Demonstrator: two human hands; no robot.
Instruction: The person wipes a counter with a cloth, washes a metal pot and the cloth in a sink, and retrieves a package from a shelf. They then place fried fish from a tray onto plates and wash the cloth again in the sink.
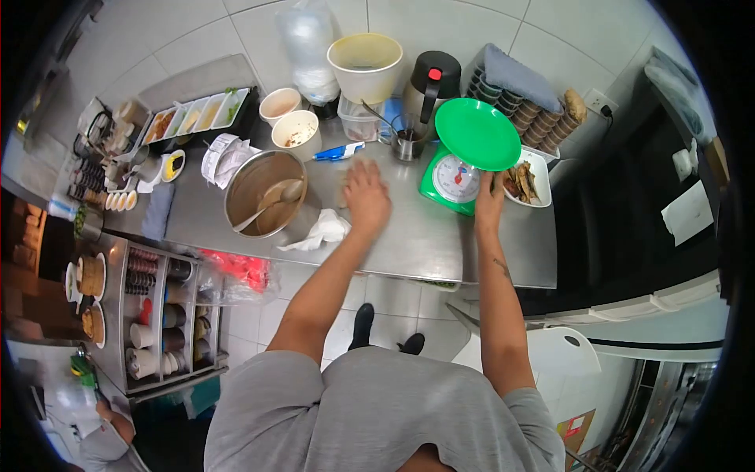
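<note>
My left hand [366,197] lies flat on the steel counter, fingers stretched out and slightly blurred. A pale brownish patch shows at its left edge; I cannot make out what it is. A crumpled white napkin [324,230] lies near my left wrist, beside a large steel pot [236,204] of brown sauce with a ladle [267,208] in it. My right hand [488,203] grips the right side of a green kitchen scale [432,187], its fingertips partly hidden under the scale's round green pan [477,130]. A white dish [541,179] of dried brown pieces stands beside this hand.
Along the wall stand a cream bucket [366,75], paper tubs [296,132], a thermos jug [435,82] and stacked cups [550,122]. A blue-and-white packet [340,151] lies behind my left hand. A condiment tray [197,114] sits left. Another person's arm [118,422] shows lower left.
</note>
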